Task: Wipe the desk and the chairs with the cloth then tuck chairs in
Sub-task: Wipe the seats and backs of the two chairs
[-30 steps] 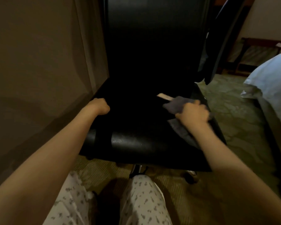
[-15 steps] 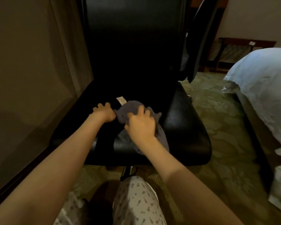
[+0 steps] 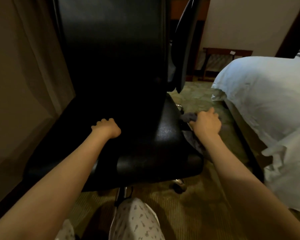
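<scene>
A black leather office chair (image 3: 164,135) stands right in front of me, its tall backrest facing me across the seat. My left hand (image 3: 106,128) rests on the middle of the seat with its fingers curled, holding nothing that I can see. My right hand (image 3: 206,122) grips a grey cloth (image 3: 188,116) at the seat's right edge; the cloth hangs down along that side. A second dark chair (image 3: 185,45) stands behind the first, mostly hidden. No desk top is in view.
A beige curtain (image 3: 24,70) hangs close on the left. A bed with white bedding (image 3: 267,101) fills the right side, leaving a narrow strip of patterned carpet (image 3: 197,97). A wooden luggage rack (image 3: 223,56) stands at the far wall. My patterned trouser legs (image 3: 137,222) show below.
My right hand has carried the cloth from the middle of the seat out to its right edge. My left hand stayed on the seat.
</scene>
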A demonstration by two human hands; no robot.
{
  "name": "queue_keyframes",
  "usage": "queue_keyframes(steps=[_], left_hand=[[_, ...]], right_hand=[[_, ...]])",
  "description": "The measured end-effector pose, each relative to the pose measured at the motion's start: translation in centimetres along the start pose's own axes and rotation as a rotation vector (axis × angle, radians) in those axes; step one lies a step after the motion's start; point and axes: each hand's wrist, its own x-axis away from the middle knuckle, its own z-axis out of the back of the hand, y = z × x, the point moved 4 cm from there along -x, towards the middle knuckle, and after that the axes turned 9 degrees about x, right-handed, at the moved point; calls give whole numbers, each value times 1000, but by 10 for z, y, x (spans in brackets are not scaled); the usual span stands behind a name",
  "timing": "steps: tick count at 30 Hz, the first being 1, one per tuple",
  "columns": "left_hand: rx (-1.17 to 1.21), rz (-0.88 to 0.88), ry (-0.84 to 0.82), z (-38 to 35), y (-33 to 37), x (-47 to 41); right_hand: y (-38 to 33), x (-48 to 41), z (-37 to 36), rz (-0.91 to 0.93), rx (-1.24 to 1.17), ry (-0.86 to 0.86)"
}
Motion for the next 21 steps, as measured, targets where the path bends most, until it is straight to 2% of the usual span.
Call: queue_keyframes(steps=[2,4,7,10,12,15,19,21], left_hand=[[69,-33,3,-5,13,-2],[260,-85,-23,-6,19,-5],[504,-94,25,9,7,-9],[484,-31,101,27,-20,-15],[385,75,92,31,-47,-19],[278,193,29,33,-84,-23],[258,146,35,38,-87,-26],[233,125,50,38,-79,-26]], right_hand=[[-20,5,15,101,-128,57],[-57,12,26,244,-226,81],[-129,27,25,435,-240,65],[-188,44,5,584,-145,8],[-201,43,-8,649,-104,-14],[-179,16,-19,552,-149,-41],[-121,-30,-21,277,-52,-65],[-111,-35,-13,217,-83,-59]])
